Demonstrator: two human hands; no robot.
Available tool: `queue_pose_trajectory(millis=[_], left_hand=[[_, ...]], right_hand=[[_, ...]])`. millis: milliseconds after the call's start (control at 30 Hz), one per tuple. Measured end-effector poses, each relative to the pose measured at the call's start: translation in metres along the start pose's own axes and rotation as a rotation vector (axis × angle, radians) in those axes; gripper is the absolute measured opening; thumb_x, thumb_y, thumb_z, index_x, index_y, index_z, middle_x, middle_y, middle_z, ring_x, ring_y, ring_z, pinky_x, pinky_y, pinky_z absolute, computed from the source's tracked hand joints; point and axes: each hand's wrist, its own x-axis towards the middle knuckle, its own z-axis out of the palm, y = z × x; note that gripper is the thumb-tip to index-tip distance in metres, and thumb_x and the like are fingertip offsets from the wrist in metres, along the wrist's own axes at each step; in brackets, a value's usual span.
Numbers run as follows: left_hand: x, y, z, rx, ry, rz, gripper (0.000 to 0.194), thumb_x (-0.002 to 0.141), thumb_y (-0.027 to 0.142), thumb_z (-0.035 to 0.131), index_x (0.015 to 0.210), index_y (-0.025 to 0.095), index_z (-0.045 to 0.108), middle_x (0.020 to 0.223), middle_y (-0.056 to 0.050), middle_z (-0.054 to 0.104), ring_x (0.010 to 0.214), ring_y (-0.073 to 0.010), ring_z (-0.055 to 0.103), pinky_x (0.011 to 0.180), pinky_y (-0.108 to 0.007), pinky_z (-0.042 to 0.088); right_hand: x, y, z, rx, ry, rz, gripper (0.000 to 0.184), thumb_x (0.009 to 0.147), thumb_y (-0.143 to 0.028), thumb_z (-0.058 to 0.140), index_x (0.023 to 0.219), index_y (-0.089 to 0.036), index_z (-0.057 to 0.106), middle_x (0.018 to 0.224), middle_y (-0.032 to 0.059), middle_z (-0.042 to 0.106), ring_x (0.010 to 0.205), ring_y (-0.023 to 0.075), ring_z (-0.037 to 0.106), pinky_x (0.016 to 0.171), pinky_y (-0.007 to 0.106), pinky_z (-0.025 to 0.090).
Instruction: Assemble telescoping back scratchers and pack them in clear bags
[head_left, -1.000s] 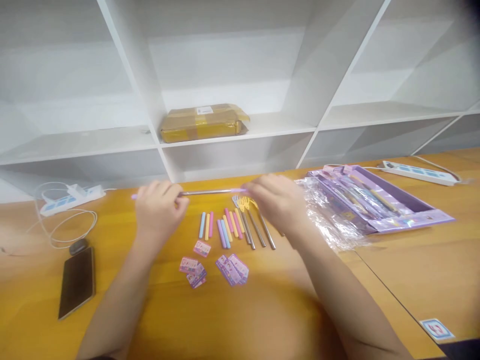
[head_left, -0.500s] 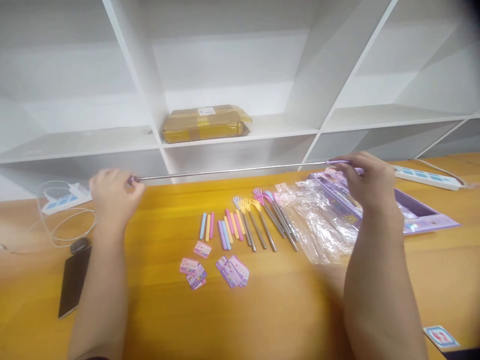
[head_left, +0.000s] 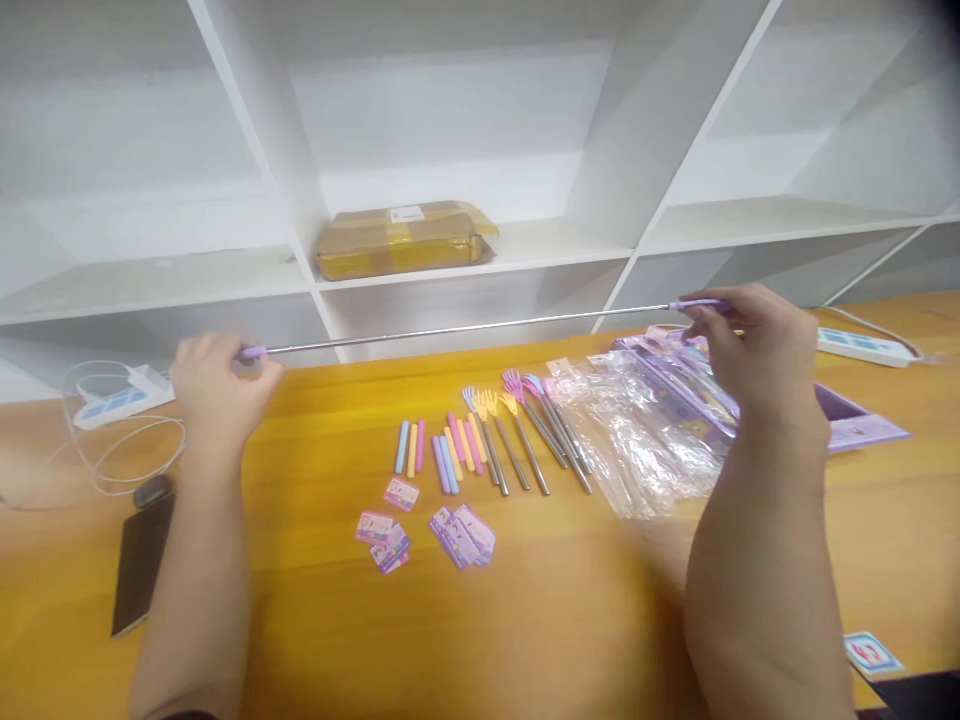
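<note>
Since both hands are on it, what matters from my end is the line between them: the silver rod (head_left: 465, 328) runs sideways from grip to grip, held up off the table (head_left: 337, 640), its long axis sloping up a bit toward the right. Left hand (head_left: 217, 385) has its purple handle (head_left: 253, 353) pinched between thumb and fingers; right hand (head_left: 765, 350) is pinching the purple tip (head_left: 694, 303) at the far end. Can't tell the tip's shape, fingers cover it. Neither hand is nearer, each has an end, so I'd judge any move depends on them staying in line.

Counts, best I can do: one rod in hand. Below it I get ten coloured tubes (head_left: 412, 450), three in one cluster and seven in the other, left hand being the closer one. Right of those, looks like seven metal sticks (head_left: 533, 457) with little hand-shaped heads, though they overlap so don't quote me. Cards (head_left: 457, 538): one alone, then two small piles of maybe three each. Over by the right arm, one purple tray (head_left: 862, 432) plus crinkly clear plastic (head_left: 637, 440) I can't count. Two power strips (head_left: 862, 346), one phone (head_left: 139, 570), one taped parcel (head_left: 405, 245) on the shelf (head_left: 562, 240).
</note>
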Motion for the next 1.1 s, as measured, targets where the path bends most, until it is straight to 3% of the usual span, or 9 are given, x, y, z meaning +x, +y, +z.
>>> queue_pose_trajectory(millis=[333,567,800,900,1100], left_hand=[[0.003,-0.002,-0.002,-0.013,0.026,0.062,0.016,0.081,0.032,0.062,0.072,0.022,0.052,0.072,-0.002,0.051,0.078,-0.0203,0.041,0.078,-0.035,0.037],[0.001,-0.004,0.0,0.016,0.051,0.139,0.022,0.08,0.032,0.06,0.068,0.024,0.044,0.067,0.0,0.044,0.074,-0.0192,0.037,0.073,-0.034,0.035],[0.0,-0.006,-0.002,0.005,0.045,0.254,0.017,0.09,0.035,0.054,0.08,0.021,0.056,0.077,-0.004,0.048,0.084,-0.0227,0.038,0.081,-0.039,0.038],[0.0,-0.006,-0.004,0.03,-0.001,0.304,0.023,0.097,0.037,0.049,0.086,0.02,0.059,0.081,-0.005,0.051,0.085,-0.0232,0.039,0.083,-0.039,0.039],[0.0,-0.001,-0.014,0.042,-0.041,0.365,0.04,0.107,0.04,0.04,0.105,0.018,0.073,0.081,-0.006,0.052,0.086,-0.0241,0.043,0.085,-0.039,0.04]], right_hand=[[-0.001,-0.005,0.004,-0.037,0.014,-0.029,0.018,0.09,-0.008,0.074,0.099,-0.022,0.081,0.081,0.0026,0.073,0.065,0.0124,0.071,0.07,0.025,0.052],[0.004,-0.005,0.005,-0.116,-0.006,0.115,0.014,0.088,-0.006,0.079,0.094,-0.019,0.082,0.082,0.006,0.075,0.067,0.0117,0.072,0.072,0.026,0.051],[0.0,0.009,0.005,-0.106,-0.006,0.098,0.016,0.09,-0.006,0.076,0.098,-0.018,0.083,0.083,0.0065,0.076,0.067,0.0104,0.074,0.072,0.022,0.053],[-0.003,0.012,0.005,-0.066,0.034,0.069,0.017,0.09,-0.008,0.075,0.099,-0.02,0.083,0.082,0.0055,0.075,0.069,0.013,0.075,0.072,0.023,0.055],[-0.007,0.014,0.002,0.06,0.064,0.098,0.012,0.089,-0.018,0.072,0.094,-0.021,0.083,0.086,0.0057,0.075,0.067,0.0157,0.075,0.056,0.023,0.053]])
